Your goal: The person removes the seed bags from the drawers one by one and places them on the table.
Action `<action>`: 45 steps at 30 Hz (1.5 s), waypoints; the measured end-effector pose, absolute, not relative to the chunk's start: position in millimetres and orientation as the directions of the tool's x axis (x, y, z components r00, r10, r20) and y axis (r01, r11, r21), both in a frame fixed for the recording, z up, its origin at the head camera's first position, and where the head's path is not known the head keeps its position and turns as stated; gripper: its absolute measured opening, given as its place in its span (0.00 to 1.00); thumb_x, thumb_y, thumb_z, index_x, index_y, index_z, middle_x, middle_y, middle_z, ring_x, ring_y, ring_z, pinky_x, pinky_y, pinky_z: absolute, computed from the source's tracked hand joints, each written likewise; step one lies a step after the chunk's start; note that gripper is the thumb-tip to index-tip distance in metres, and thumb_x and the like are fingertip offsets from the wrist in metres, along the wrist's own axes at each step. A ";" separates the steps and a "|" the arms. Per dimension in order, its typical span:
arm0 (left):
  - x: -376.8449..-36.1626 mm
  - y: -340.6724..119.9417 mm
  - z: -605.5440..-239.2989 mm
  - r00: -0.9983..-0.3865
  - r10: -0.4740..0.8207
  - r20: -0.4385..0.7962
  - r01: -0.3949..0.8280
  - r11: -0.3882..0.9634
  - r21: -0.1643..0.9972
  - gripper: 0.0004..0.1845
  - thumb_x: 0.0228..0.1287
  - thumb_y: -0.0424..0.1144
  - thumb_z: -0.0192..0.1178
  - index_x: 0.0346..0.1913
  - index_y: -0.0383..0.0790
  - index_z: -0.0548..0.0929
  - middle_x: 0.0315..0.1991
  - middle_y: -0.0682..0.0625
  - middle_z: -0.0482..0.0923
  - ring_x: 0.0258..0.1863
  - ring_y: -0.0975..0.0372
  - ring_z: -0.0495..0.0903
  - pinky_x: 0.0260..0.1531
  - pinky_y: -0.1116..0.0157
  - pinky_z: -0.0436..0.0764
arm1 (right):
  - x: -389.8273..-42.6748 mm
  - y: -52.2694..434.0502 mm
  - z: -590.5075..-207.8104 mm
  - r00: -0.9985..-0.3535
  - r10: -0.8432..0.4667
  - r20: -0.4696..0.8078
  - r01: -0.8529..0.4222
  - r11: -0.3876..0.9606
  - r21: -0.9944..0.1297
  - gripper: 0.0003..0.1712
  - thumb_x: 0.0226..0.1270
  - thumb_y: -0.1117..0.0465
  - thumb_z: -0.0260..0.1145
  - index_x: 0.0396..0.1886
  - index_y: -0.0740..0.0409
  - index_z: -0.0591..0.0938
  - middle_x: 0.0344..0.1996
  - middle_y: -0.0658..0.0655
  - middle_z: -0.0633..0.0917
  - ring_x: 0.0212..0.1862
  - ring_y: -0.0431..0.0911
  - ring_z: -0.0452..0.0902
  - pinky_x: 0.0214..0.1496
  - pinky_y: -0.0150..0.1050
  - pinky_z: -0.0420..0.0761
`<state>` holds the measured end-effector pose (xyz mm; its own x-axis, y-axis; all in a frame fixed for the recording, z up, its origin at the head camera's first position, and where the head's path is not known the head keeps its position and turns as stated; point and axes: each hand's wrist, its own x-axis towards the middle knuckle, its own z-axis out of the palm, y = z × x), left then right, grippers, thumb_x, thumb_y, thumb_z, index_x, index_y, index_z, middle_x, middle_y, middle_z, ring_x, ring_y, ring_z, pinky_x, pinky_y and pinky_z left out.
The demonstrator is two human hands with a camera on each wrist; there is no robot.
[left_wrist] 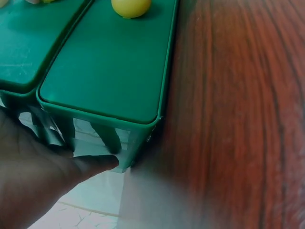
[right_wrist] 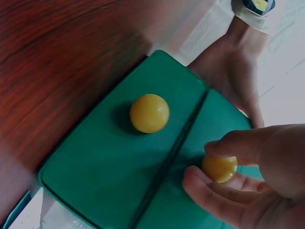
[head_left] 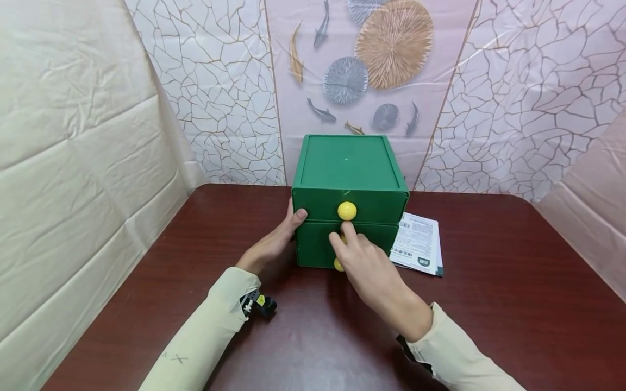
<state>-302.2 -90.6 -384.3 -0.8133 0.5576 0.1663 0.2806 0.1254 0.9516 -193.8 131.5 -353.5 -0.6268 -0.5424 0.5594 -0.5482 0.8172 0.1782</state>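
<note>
A green drawer cabinet [head_left: 349, 161] stands on the table, with yellow round knobs down its front. My left hand [head_left: 274, 239] rests flat along the cabinet's left side. Its thumb [head_left: 299, 215] lies at the upper front edge. In the left wrist view, this hand [left_wrist: 38, 176] lies beside the see-through side wall. My right hand [head_left: 369, 266] is at the front, just under the top knob [head_left: 347, 211]. Thumb and fingers pinch a lower knob [right_wrist: 220, 168], clearest in the right wrist view. Another knob [right_wrist: 149, 113] sits on the panel beside it.
Printed papers [head_left: 418, 244] lie on the dark wood table [head_left: 499, 260] to the cabinet's right, partly behind it. A patterned cloth [head_left: 235, 81] hangs behind the table. Plain cloth [head_left: 83, 146] covers the left side.
</note>
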 end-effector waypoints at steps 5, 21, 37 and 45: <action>-303.1 -94.0 -383.5 -0.808 0.570 0.148 0.270 0.136 0.953 0.62 0.60 0.88 0.41 0.82 0.66 0.20 0.85 0.53 0.25 0.83 0.51 0.36 0.74 0.31 0.51 | -190.0 129.5 -348.3 -0.644 -0.551 0.531 -0.544 0.818 0.187 0.22 0.58 0.78 0.76 0.48 0.64 0.76 0.42 0.61 0.73 0.25 0.50 0.75 0.20 0.42 0.80; -303.8 -89.6 -386.3 -0.802 0.567 0.187 0.311 0.130 0.941 0.58 0.61 0.88 0.38 0.82 0.70 0.20 0.84 0.55 0.25 0.82 0.55 0.35 0.76 0.35 0.49 | -161.9 125.4 -327.1 -0.691 -0.575 0.437 -0.557 0.810 0.184 0.21 0.56 0.77 0.77 0.40 0.63 0.73 0.39 0.59 0.70 0.18 0.44 0.66 0.16 0.37 0.72; -302.3 -88.1 -387.1 -0.817 0.551 0.169 0.299 0.154 0.942 0.58 0.61 0.88 0.38 0.82 0.72 0.21 0.85 0.54 0.27 0.82 0.52 0.38 0.75 0.33 0.51 | -127.1 125.0 -308.7 -0.639 -0.654 0.405 -0.554 0.757 0.348 0.22 0.47 0.74 0.82 0.31 0.58 0.75 0.33 0.56 0.74 0.15 0.42 0.67 0.16 0.35 0.65; -301.8 -87.6 -389.7 -0.816 0.547 0.185 0.313 0.149 0.938 0.55 0.65 0.86 0.37 0.81 0.72 0.21 0.85 0.54 0.29 0.82 0.52 0.42 0.76 0.37 0.53 | -116.9 125.7 -308.4 -0.650 -0.688 0.323 -0.566 0.722 0.398 0.20 0.52 0.64 0.85 0.33 0.57 0.79 0.31 0.53 0.74 0.16 0.42 0.67 0.18 0.36 0.65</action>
